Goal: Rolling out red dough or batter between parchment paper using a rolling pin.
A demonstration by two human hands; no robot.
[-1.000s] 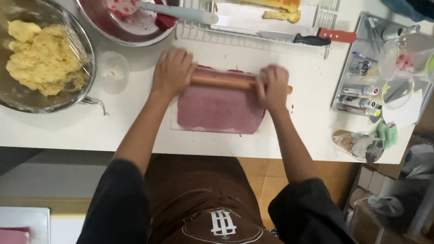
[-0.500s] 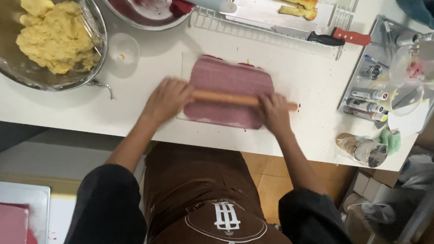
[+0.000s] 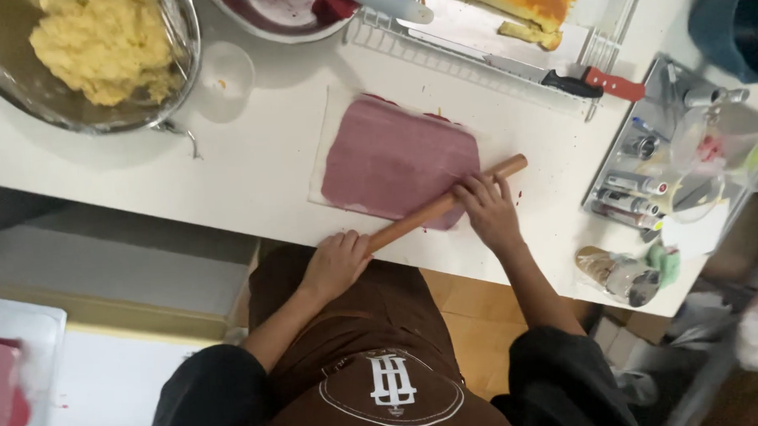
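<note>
I see my left hand (image 3: 337,262) and right hand (image 3: 487,210), each grip pressed flat over the smooth wooden rolling pin (image 3: 447,203). It has rolled back to the near edge, 6 o'clock of the flattened pink dough sheet (image 3: 400,160) on the white bench (image 3: 249,172). Crumbly yellow dough fills the steel bowl (image 3: 177,77) at 10 o'clock.

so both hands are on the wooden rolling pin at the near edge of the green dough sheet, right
Not quite: the head view shows the dough sheet is pink, not green. Both the left hand and right hand are on the wooden rolling pin at its near edge.
</note>
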